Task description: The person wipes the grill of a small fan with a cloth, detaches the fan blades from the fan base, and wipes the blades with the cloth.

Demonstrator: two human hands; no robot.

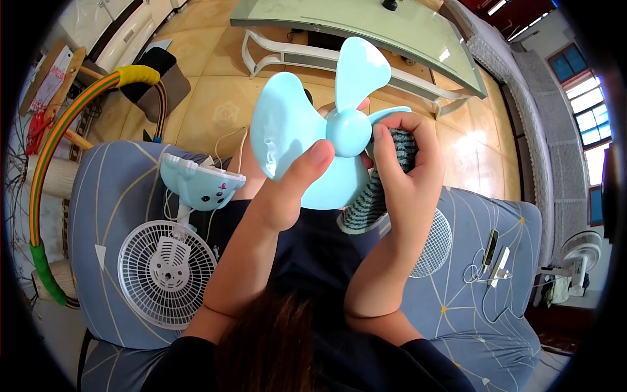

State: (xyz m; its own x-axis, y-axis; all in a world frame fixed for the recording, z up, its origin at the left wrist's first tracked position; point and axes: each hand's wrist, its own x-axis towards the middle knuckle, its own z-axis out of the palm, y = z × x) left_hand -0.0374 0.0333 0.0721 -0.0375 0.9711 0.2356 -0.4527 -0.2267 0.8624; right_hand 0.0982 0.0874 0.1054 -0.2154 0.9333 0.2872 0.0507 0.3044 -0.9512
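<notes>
Tiled floor (219,98) and table (418,36) toward twelve o'clock, sofa (477,228) below. Holding blue blades (347,132) near twelve: left hand (281,189) gripping with thumb against the lower blade, right hand (418,163) pinching the right one, striped cloth (369,204) bunched beneath. Base (202,186) at nine, white grille (147,271) at eight, mesh grille (434,245) at four.

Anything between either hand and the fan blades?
Left hand: nothing visible, its thumb lies directly over the blades. Right hand: a striped cloth is bunched in it beside the blades; can't tell whether it separates the fingers from them.
</notes>
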